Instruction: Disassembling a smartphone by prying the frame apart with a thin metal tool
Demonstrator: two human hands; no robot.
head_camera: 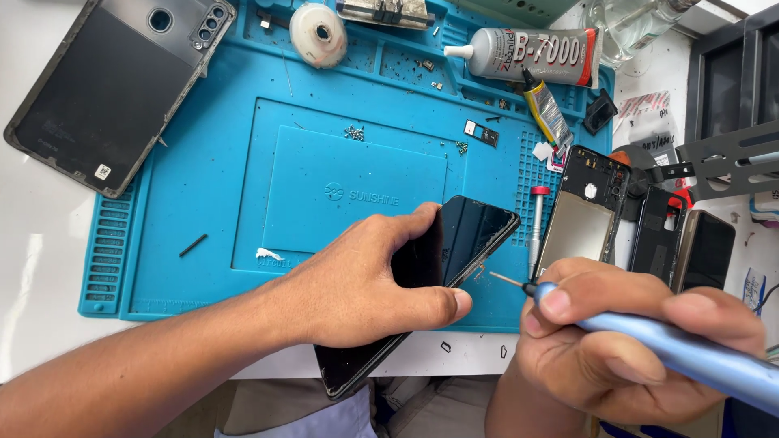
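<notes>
While the right hand grips a pale blue electric screwdriver, fingers curled tight round its barrel, the thin bit points left at the near edge of a dark phone. And the left hand is clamped over that phone, thumb along the near edge, fingers folded over the far one, tilting it up off the blue work mat; its lower end hangs past the mat and the white bench. Just beyond the bit, a red-capped manual screwdriver lies on the mat, beside an opened phone frame. Further right, two more dark handsets rest side by side. Up at the back, a grey glue tube lies near a white round reel, and far left a detached back cover sits half on the bench.
</notes>
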